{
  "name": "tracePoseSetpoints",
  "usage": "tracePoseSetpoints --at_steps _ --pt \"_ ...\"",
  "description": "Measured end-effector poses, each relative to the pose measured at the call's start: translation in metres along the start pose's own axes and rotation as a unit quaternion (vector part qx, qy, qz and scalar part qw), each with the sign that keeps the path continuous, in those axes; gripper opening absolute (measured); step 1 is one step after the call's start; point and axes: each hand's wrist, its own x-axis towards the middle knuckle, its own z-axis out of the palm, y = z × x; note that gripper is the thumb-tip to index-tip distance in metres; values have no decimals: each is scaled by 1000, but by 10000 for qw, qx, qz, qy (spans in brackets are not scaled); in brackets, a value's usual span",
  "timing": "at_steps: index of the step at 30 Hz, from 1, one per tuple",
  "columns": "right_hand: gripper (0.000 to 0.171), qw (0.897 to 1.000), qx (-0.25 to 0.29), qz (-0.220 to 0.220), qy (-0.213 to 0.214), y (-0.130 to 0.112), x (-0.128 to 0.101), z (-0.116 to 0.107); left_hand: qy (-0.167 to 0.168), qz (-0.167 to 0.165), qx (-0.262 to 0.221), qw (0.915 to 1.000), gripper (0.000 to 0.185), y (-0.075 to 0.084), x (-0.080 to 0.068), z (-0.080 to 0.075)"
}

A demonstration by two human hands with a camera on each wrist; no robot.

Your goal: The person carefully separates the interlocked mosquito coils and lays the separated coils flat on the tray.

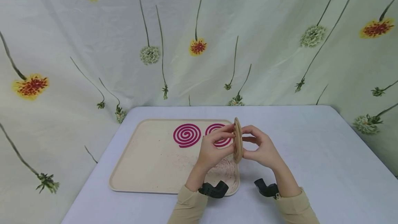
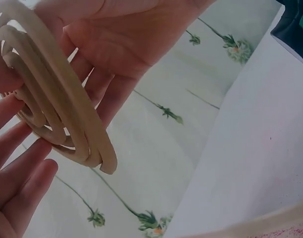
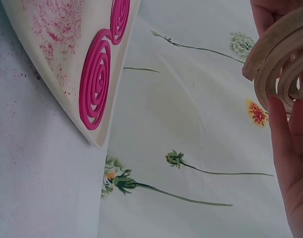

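Note:
A tan mosquito coil point(image 1: 238, 141), its spiral rings showing in the left wrist view, is held up on edge over the right end of the beige tray point(image 1: 140, 161). My left hand point(image 1: 214, 148) grips it from the left, fingers and thumb on its face. From the other side my right hand point(image 1: 262, 149) holds it between fingertips and thumb. Behind the hands, a pink mosquito coil point(image 3: 95, 82) lies flat on the tray, partly covered by the left hand in the head view. Another pink coil point(image 1: 186, 134) lies to its left.
Pink crumbs point(image 1: 225, 170) are scattered over the tray's right front part. The tray stands on a white table point(image 1: 311, 155). A flower-printed cloth point(image 1: 186, 75) hangs behind. Black wrist mounts point(image 1: 217, 190) sit on both forearms.

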Motion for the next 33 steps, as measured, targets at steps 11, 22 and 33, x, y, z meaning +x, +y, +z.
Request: tracePoseSetpoints --at_steps 11,22,33 --pt "43 9996 180 -70 -211 -2 -1 -4 -74 -220 -327 9992 20 15 2 2" --pt "46 9993 270 -228 -136 -1 0 -4 48 -346 -342 9988 20 11 1 2" --pt "41 9996 203 -42 -213 -2 -1 -3 -15 -302 -356 9989 17 2 -1 4"
